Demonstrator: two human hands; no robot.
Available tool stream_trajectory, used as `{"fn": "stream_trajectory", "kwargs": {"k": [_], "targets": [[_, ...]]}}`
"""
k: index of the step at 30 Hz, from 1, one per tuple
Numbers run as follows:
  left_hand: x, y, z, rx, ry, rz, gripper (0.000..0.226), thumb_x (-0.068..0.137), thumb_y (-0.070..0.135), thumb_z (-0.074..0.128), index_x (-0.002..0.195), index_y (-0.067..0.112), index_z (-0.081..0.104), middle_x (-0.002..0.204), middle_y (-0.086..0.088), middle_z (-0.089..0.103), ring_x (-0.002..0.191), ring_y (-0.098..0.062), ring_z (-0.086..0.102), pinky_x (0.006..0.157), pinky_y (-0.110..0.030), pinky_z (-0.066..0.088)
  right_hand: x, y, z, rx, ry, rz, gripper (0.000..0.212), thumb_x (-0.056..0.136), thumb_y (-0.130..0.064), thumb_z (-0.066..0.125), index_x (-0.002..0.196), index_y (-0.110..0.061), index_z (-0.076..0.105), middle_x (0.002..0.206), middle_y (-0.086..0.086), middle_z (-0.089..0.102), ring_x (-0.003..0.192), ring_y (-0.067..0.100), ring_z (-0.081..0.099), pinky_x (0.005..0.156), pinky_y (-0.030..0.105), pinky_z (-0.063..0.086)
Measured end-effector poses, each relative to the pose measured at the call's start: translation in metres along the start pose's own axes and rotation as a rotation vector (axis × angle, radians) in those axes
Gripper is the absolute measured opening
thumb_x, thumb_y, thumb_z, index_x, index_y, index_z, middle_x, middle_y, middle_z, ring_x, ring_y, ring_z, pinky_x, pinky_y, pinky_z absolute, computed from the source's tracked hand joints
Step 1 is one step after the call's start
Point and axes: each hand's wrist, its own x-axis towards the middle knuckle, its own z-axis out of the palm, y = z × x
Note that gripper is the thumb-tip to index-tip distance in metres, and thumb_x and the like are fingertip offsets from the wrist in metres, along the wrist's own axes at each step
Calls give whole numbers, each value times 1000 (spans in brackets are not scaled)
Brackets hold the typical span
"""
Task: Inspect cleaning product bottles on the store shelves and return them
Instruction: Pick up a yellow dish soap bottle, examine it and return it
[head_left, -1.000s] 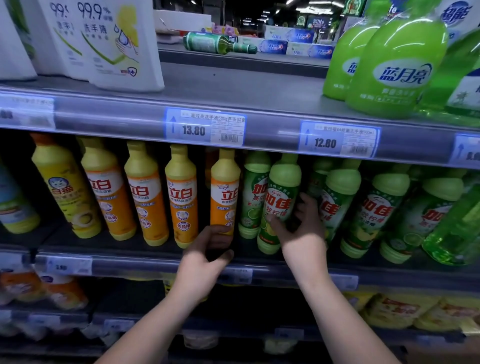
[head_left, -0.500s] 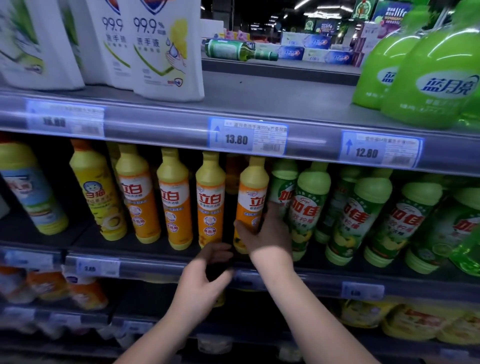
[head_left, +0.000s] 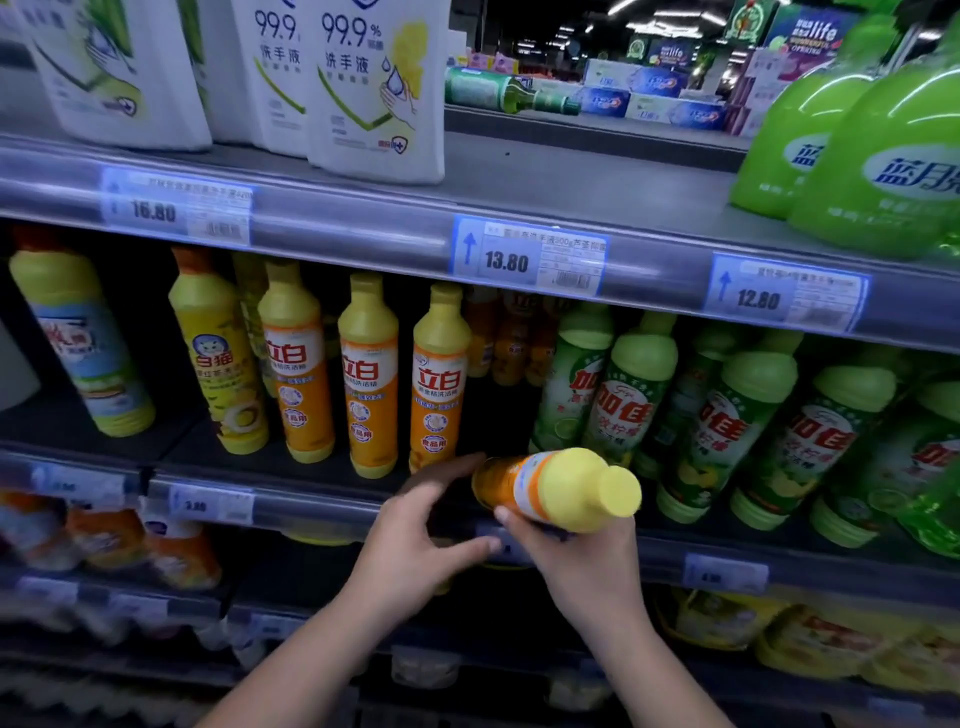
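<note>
An orange dish-soap bottle (head_left: 556, 489) with a yellow cap lies tipped on its side in front of the middle shelf, cap pointing right toward me. My right hand (head_left: 576, 561) grips it from below, thumb on its label. My left hand (head_left: 415, 540) is beside the bottle's base with fingers spread, fingertips close to or touching it. Three matching orange bottles (head_left: 370, 374) stand upright on the middle shelf (head_left: 322, 499), with a gap to their right.
Green lime-soap bottles (head_left: 628, 400) crowd the shelf right of the gap. White hand-wash refill pouches (head_left: 379, 88) and large green bottles (head_left: 878, 156) stand on the top shelf (head_left: 519, 208). Pouches fill the lower shelf (head_left: 779, 629).
My right hand has pulled the rightmost orange bottle off the shelf and tipped it sideways. My left hand rose toward its base. The view shifted left.
</note>
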Motion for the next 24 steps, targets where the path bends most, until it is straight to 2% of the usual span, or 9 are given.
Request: {"fn": "stream_trajectory", "kwargs": {"k": [2,4,6,9,12,14,17,22,24], "targets": [[2,11,5,16,-36,84,76,77,36,92,139,56,51,142,30,57,134,14,50,105,-3,38,-11,-9,-14,28,-19,-32,58,58,-63,95,105,-41,72,97,-27,78,88,-6,75,78,17,61],[1,22,7,2,-38,141,68,76,48,88,134,59,55,136,29,63,129,10,56,104,-9,44,-15,-23,-27,64,-28,-26,65,53,-77,92,102,-37,76,95,-20,82,88,2,79,77,28,65],[-4,34,14,-95,-99,160,67,77,50,88,137,55,57,133,25,68,127,3,62,102,-13,49,-17,-39,-45,104,-85,-52,58,57,-73,92,103,-41,75,96,-16,83,87,5,80,73,22,62],[-16,43,27,-216,-198,107,69,80,44,90,141,44,58,130,13,72,121,-9,69,96,-23,57,-19,-60,-71,161,-173,-88,43,70,-49,90,110,-46,73,102,-14,82,91,5,78,74,19,60],[-29,45,39,-261,-270,51,66,83,28,90,140,36,58,128,3,71,120,-18,69,98,-34,58,-17,-76,-99,261,-199,-125,52,81,-35,81,130,-40,66,117,-10,79,104,8,76,82,22,60],[-40,43,47,-288,-328,32,64,85,14,86,139,29,56,130,-4,70,121,-23,67,101,-37,55,-19,-85,-115,257,-288,-145,61,82,-37,83,139,-43,62,126,-2,76,111,18,75,86,29,61],[-53,43,58,-349,-322,0,65,84,-2,83,136,27,57,131,-10,68,123,-26,65,104,-41,51,-29,-93,-128,171,-434,-191,53,84,-53,84,134,-43,68,129,-1,75,117,22,74,89,34,63],[-67,52,74,-464,-278,-11,68,85,1,84,140,32,58,131,-7,69,122,-24,65,105,-44,52,-41,-97,-140,162,-493,-275,45,84,-37,87,126,-41,74,129,-5,76,119,16,73,92,21,58],[-70,55,79,-481,-257,-8,68,85,4,84,142,31,57,134,-8,68,126,-25,64,107,-43,51,-43,-97,-146,177,-507,-296,46,84,-43,87,127,-41,73,129,-4,75,120,17,72,93,21,58]]}}
